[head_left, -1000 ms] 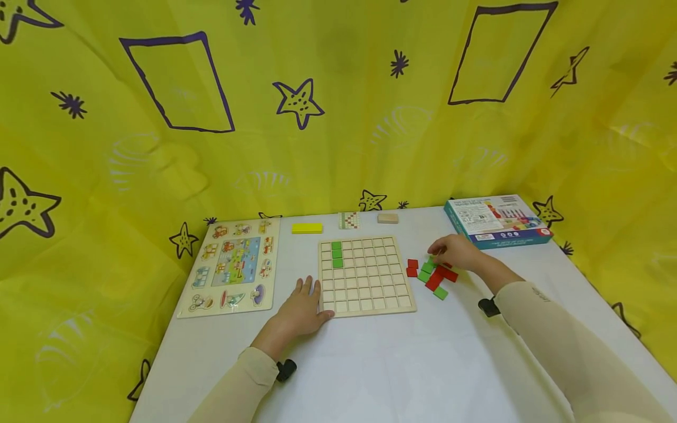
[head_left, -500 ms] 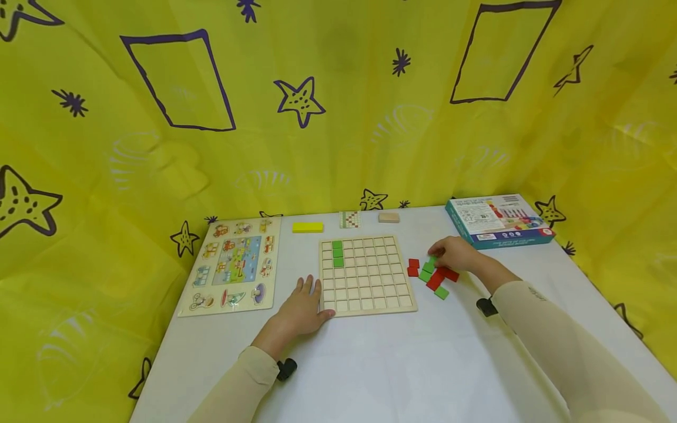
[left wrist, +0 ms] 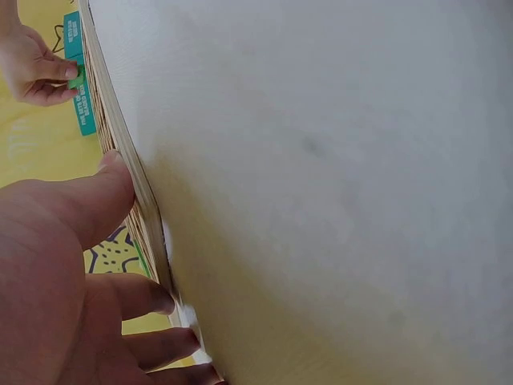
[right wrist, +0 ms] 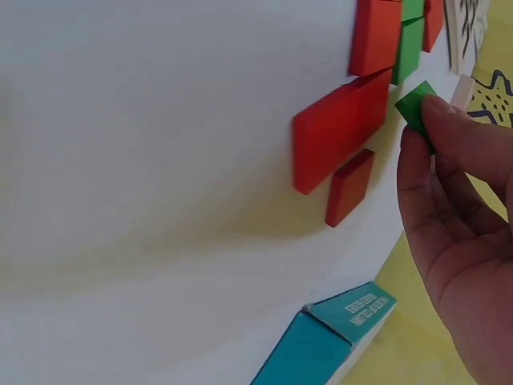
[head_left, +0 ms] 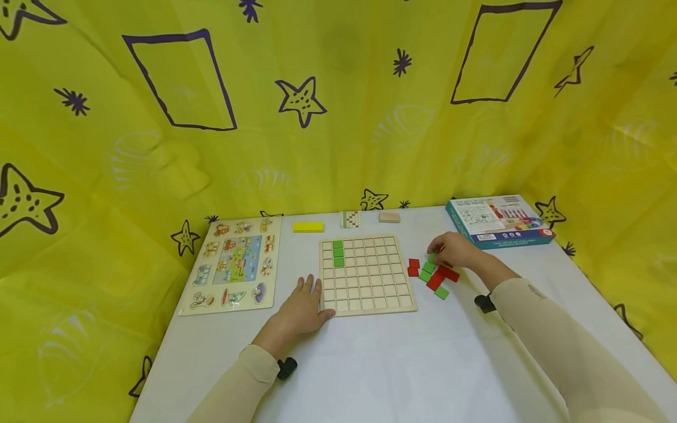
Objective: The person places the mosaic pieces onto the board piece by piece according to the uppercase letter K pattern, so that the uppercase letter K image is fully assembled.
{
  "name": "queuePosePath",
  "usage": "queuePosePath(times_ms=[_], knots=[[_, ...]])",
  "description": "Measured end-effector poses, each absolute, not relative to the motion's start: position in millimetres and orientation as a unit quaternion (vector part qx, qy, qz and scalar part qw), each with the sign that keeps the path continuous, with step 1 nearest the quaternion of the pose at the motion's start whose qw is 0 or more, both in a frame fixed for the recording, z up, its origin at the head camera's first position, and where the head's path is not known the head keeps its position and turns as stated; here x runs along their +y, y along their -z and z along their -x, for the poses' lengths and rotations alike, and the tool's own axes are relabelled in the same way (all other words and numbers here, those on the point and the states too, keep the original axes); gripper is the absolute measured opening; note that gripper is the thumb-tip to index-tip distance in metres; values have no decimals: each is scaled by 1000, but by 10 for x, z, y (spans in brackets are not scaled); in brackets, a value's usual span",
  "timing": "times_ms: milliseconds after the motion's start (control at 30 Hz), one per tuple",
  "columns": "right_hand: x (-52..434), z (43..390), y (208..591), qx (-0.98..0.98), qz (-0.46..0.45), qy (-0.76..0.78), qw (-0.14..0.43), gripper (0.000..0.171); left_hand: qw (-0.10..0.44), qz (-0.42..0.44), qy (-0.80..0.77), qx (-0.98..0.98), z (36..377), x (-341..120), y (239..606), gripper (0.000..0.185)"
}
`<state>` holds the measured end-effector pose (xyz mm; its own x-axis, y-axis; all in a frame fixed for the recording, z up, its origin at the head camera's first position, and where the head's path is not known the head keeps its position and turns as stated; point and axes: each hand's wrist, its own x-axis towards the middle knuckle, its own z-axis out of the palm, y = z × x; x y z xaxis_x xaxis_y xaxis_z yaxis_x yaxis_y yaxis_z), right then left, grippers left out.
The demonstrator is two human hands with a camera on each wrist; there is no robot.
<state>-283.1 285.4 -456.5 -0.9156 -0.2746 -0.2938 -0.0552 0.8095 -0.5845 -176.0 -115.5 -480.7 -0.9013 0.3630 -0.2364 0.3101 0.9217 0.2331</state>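
Note:
A wooden grid board [head_left: 368, 274] lies in the middle of the table, with several green tiles in a column near its upper left. My left hand [head_left: 300, 308] rests at the board's lower left corner, fingers extended and thumb touching the edge. In the left wrist view the thumb [left wrist: 112, 196] lies against the board's side [left wrist: 120, 136]. Over a loose group of red tiles [right wrist: 341, 132] and green ones, my right hand [head_left: 453, 249] pinches a green tile [right wrist: 417, 104] between thumb and fingers. The tile is tilted and off the table.
A picture puzzle board [head_left: 233, 267] lies at the left. Behind the grid are a yellow block [head_left: 308, 227], a small pattern card [head_left: 350, 220] and a plain wooden block [head_left: 389, 217]. A teal box [head_left: 499, 220] stands at the back right, before a yellow curtain [head_left: 338, 117].
My right hand stays over the tiles and has risen very slightly. The left hand keeps its place at the board's corner.

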Motion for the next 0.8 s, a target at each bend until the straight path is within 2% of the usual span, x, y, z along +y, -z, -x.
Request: queuePosePath(times_ms=[433,800], knots=[[2605,2909,4410,939,131,292,123,10,140,-171,-105,970,1752,-1147,4800,84],[2307,2947,4411,929,145,322,114,8,138,-171,-100,970,1767,-1155,4816,84]])
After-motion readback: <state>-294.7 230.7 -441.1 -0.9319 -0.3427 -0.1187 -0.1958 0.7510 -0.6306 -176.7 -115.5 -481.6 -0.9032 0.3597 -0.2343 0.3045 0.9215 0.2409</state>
